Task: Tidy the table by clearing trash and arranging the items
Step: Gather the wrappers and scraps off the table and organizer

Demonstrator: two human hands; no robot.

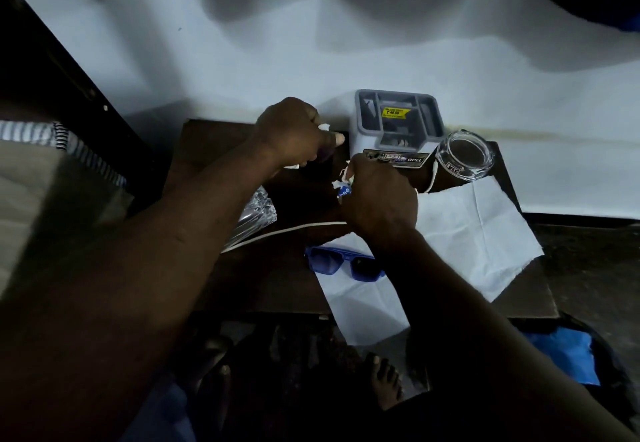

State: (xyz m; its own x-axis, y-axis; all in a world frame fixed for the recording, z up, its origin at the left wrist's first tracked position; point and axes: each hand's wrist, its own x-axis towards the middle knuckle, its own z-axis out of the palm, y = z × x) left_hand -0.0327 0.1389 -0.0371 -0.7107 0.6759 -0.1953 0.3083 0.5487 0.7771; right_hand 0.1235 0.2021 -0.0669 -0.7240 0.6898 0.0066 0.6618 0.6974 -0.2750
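Both fists curled: your left hand (294, 133) pinches white paper bits (323, 127) near the table's (214, 143) far edge; right hand (379, 195) grips crumpled scraps (343, 187) mid-table. Trash prob. light, soft, easy to drop, so bunch it in the palm.

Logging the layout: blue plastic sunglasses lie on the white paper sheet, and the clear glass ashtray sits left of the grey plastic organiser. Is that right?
No: the head view shows the clear glass ashtray right of the grey plastic organiser, not left. The blue plastic sunglasses do lie on the white paper sheet.
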